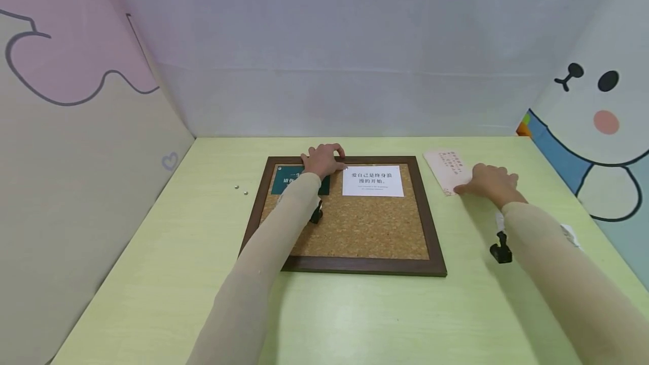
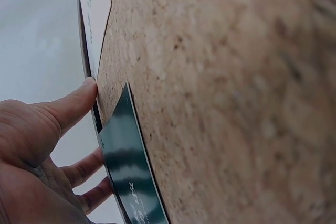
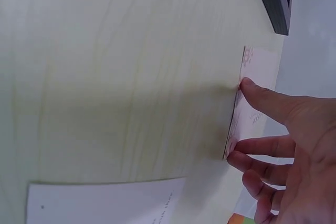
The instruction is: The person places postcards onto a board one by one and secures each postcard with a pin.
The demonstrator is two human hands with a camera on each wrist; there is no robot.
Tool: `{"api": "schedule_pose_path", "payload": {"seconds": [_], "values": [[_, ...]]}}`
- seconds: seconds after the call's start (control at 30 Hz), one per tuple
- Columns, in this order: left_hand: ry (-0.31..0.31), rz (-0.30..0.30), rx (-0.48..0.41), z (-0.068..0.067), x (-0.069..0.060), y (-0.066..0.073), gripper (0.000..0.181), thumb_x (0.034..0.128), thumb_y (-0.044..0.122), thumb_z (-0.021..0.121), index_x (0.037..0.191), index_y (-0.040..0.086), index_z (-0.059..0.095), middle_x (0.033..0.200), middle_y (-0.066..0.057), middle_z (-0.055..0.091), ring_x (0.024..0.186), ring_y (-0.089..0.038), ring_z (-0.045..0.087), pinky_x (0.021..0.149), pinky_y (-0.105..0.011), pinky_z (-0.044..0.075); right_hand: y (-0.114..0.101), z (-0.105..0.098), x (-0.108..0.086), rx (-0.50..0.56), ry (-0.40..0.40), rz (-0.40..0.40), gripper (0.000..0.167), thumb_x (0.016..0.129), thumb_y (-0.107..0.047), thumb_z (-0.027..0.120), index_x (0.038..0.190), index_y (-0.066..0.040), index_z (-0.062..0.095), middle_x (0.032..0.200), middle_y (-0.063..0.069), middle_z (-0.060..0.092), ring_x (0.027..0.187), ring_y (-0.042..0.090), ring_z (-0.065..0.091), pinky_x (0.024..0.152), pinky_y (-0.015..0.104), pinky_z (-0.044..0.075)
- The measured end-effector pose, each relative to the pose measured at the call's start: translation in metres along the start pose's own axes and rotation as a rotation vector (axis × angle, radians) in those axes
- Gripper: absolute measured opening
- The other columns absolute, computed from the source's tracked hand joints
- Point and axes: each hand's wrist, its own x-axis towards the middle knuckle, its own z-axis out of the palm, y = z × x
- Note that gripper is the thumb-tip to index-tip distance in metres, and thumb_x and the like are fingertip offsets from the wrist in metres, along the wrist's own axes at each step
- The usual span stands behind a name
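Observation:
My left hand (image 1: 323,161) lies at the top edge of a brown-framed cork board (image 1: 355,230), its thumb touching the upper left corner of a white card (image 1: 372,181). Beside it on the board is a dark green card (image 2: 128,156), partly covered by the hand and sleeve in the head view. Right of the board, my right hand (image 1: 490,183) has thumb and fingertips on the near edge of a pale pink card (image 1: 448,170) on the table. In the right wrist view the thumb and fingers of that hand (image 3: 299,145) pinch the pink card (image 3: 257,72) along one edge.
Two small round pins (image 1: 241,190) lie on the table left of the board. Another white card (image 3: 105,203) lies on the table near the right forearm, mostly hidden by the sleeve in the head view. A white curtain wall (image 1: 345,72) stands behind the table.

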Motion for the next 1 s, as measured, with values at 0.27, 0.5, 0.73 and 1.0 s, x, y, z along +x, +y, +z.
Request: {"api": "schedule_pose_path", "payload": {"seconds": [0.27, 0.5, 0.73, 1.0], "values": [[0.005, 0.012, 0.002, -0.003, -0.003, 0.001, 0.025, 0.09, 0.033, 0.071, 0.112, 0.024, 0.066, 0.129, -0.005, 0.06, 0.117, -0.038, 0.043, 0.109, -0.065, 0.018, 0.021, -0.01, 0.004, -0.007, -0.078, -0.064, 0.066, 0.083, -0.043, 0.073, 0.119, 0.01, 0.057, 0.121, 0.032, 0.055, 0.102, 0.054, 0.044, 0.088, 0.068, 0.028], [0.01, 0.011, 0.011, -0.002, -0.004, 0.003, 0.025, 0.0901, 0.034, 0.071, 0.112, 0.024, 0.066, 0.128, -0.005, 0.061, 0.115, -0.037, 0.044, 0.107, -0.064, 0.021, 0.034, -0.014, 0.009, 0.003, -0.125, -0.065, 0.071, 0.08, -0.039, 0.077, 0.129, 0.006, 0.052, 0.136, 0.037, 0.042, 0.112, 0.059, 0.034, 0.092, 0.071, 0.023], [0.014, 0.01, 0.016, -0.001, -0.005, 0.004, 0.024, 0.0902, 0.034, 0.071, 0.112, 0.024, 0.066, 0.127, -0.005, 0.06, 0.115, -0.037, 0.043, 0.108, -0.064, 0.02, 0.041, -0.017, 0.011, -0.009, -0.143, -0.06, 0.074, 0.078, -0.039, 0.08, 0.132, 0.003, 0.051, 0.136, 0.038, 0.041, 0.114, 0.061, 0.032, 0.093, 0.075, 0.021], [0.021, 0.01, 0.014, -0.002, -0.006, 0.003, 0.025, 0.0898, 0.034, 0.071, 0.112, 0.024, 0.066, 0.127, -0.006, 0.061, 0.115, -0.037, 0.044, 0.106, -0.064, 0.022, 0.039, -0.019, 0.007, -0.023, -0.154, -0.067, 0.078, 0.08, -0.041, 0.078, 0.135, 0.004, 0.047, 0.133, 0.036, 0.046, 0.114, 0.062, 0.035, 0.092, 0.075, 0.024]]}}
